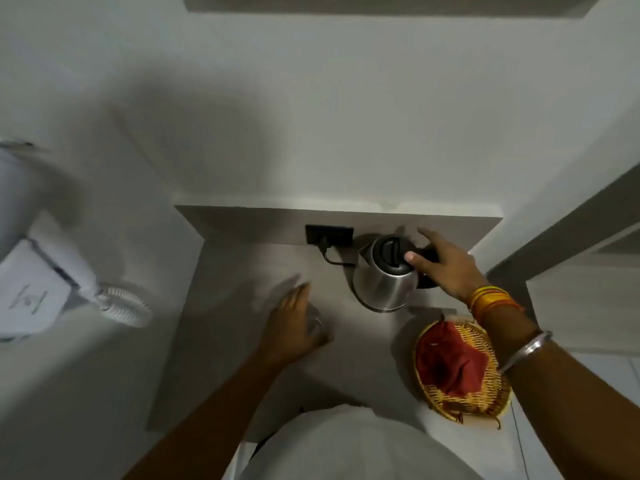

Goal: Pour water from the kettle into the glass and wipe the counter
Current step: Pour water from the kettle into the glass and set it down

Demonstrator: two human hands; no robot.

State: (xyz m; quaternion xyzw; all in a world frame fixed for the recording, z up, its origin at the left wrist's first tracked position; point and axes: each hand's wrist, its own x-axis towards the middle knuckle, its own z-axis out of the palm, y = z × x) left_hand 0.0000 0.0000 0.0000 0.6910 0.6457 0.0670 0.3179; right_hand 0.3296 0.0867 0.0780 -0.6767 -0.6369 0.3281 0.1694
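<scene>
A steel kettle (384,277) with a black lid stands at the back of the small counter (228,271). My right hand (446,268) wraps its black handle, thumb on the lid's edge, fingers partly spread. A clear glass (317,323) stands on the counter to the kettle's front left. My left hand (294,327) curls around the glass and hides most of it. A red cloth (450,362) lies in a woven yellow basket (481,400) at the counter's right front, under my right forearm.
A black wall socket (329,234) with a plugged cord sits behind the kettle. A white wall phone (38,289) with a coiled cord hangs on the left. A wall ledge runs above the counter, and a door frame stands on the right.
</scene>
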